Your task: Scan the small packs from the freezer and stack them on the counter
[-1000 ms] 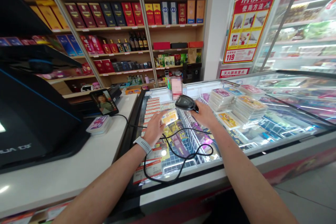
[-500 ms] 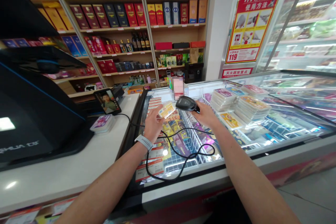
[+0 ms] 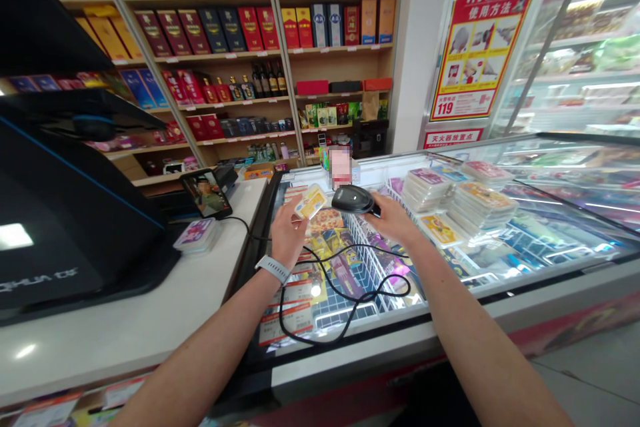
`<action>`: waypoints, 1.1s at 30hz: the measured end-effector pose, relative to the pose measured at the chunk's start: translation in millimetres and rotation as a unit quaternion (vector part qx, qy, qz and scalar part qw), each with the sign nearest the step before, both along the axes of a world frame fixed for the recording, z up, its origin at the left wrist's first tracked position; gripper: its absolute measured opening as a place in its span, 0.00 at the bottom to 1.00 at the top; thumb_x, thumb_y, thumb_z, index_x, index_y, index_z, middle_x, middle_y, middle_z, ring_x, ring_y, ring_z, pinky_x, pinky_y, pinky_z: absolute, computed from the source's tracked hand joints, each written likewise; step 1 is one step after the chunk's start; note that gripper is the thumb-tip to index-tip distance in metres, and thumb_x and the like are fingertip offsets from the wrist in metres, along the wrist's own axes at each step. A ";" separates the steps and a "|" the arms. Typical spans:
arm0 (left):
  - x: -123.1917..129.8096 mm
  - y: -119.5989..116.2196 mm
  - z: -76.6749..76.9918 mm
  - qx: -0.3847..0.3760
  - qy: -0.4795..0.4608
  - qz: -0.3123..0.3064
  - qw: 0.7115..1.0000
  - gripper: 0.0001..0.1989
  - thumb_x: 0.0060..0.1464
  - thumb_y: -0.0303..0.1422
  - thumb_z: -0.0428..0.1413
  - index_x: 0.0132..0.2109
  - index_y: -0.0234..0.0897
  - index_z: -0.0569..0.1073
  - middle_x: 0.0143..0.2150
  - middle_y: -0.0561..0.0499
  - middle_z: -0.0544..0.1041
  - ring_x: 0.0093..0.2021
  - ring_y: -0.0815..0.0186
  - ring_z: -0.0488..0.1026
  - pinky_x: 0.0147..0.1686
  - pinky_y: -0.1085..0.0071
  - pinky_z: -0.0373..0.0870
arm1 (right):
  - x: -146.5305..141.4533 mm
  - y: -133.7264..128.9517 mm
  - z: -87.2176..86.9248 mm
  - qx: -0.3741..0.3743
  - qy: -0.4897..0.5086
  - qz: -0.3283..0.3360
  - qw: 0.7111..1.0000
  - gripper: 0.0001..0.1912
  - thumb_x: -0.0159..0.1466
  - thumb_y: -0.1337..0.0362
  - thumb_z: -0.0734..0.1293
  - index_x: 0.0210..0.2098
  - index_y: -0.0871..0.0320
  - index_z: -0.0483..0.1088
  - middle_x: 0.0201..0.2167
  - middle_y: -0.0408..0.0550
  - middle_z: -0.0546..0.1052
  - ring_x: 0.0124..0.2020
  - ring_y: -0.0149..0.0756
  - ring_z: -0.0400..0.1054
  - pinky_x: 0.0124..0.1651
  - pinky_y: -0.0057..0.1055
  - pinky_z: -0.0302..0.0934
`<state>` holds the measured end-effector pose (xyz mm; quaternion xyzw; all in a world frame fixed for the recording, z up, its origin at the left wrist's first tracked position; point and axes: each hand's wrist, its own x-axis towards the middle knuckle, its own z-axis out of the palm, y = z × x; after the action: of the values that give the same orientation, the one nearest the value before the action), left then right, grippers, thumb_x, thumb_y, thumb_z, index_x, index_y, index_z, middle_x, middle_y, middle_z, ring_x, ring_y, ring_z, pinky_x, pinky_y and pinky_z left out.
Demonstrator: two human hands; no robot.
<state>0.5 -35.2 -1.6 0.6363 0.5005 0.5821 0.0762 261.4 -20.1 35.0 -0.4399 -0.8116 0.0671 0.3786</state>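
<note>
- Seen from the head camera, looking forward and down over a glass-topped chest freezer [image 3: 400, 337] in a shop.
- The left hand [image 3: 289, 230], over the freezer's left side, is partly closed, its fingers pinching a flat yellow-and-white packet [image 3: 310, 202].
- The right hand [image 3: 395, 220], over the freezer's middle, is closed around a black handheld barcode scanner [image 3: 353, 199], whose nose sits just beside the packet without touching it.
- A black cable [image 3: 367, 293] loops across the freezer below both hands.
- A white watch [image 3: 273, 269] circles the left wrist.
- Inside the freezer, a white wire divider [image 3: 365, 247] lies under the hands, with stacks of packets [image 3: 480, 207] to its right.
- Left of the freezer, a white counter [image 3: 100, 340] holds a stack of pink packets [image 3: 196, 235], a phone on a stand [image 3: 206, 193] and a black monitor [image 3: 65, 213].
- Beyond the freezer stand wooden shelves of boxed liquor [image 3: 215, 30].
- Beyond its right end hangs a red-and-yellow fire hydrant poster [image 3: 487, 40] showing 119.
</note>
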 end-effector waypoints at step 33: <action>-8.9 5.8 4.9 0.056 -0.052 0.043 0.996 0.29 0.53 0.27 0.57 0.62 0.45 0.66 0.55 0.45 0.69 0.45 0.66 0.75 0.41 0.72 0.78 | -2.1 -7.2 6.5 0.040 0.040 0.057 0.997 0.16 0.60 0.64 0.65 0.49 0.58 0.70 0.44 0.51 0.77 0.45 0.42 0.71 0.48 0.35 0.62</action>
<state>-8.4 -29.4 3.3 0.5862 0.4899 0.6439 0.0413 259.3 -27.3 41.5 -0.3745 -0.8217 0.0738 0.4232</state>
